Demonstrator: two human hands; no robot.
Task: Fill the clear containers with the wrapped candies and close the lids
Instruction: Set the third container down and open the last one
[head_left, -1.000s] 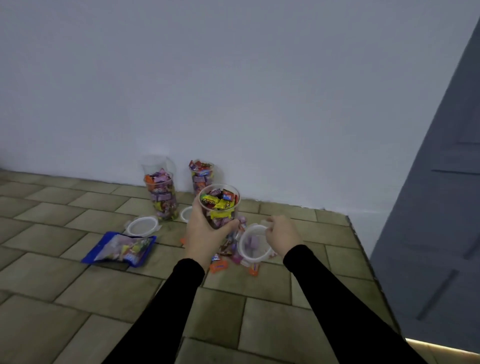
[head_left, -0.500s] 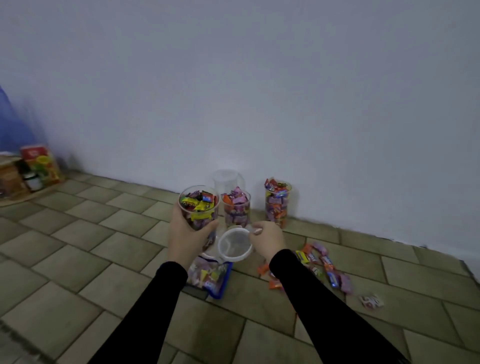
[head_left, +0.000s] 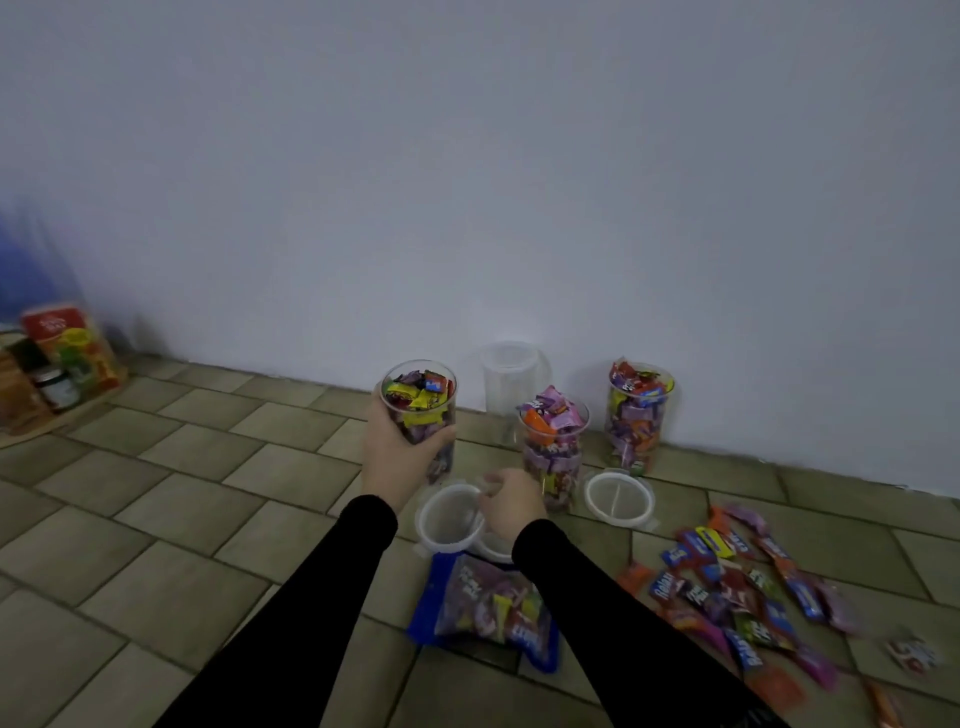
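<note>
Tiled floor (head_left: 182, 499) meeting a pale wall (head_left: 467, 156), left hand (head_left: 397, 452) at center wrapped around a candy-filled jar (head_left: 418, 410), right hand (head_left: 511, 504) pinching a clear lid (head_left: 449, 517), 2 full jars (head_left: 553, 447) by the wall, loose candies (head_left: 737, 587) lower right, boxes (head_left: 62, 353) far left.

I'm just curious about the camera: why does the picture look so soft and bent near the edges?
Head view: dim, flat light; the wide lens curves the floor tiles; the loose candies and juice carton smear near the edges, while the held container in the left hand is sharper.
</note>
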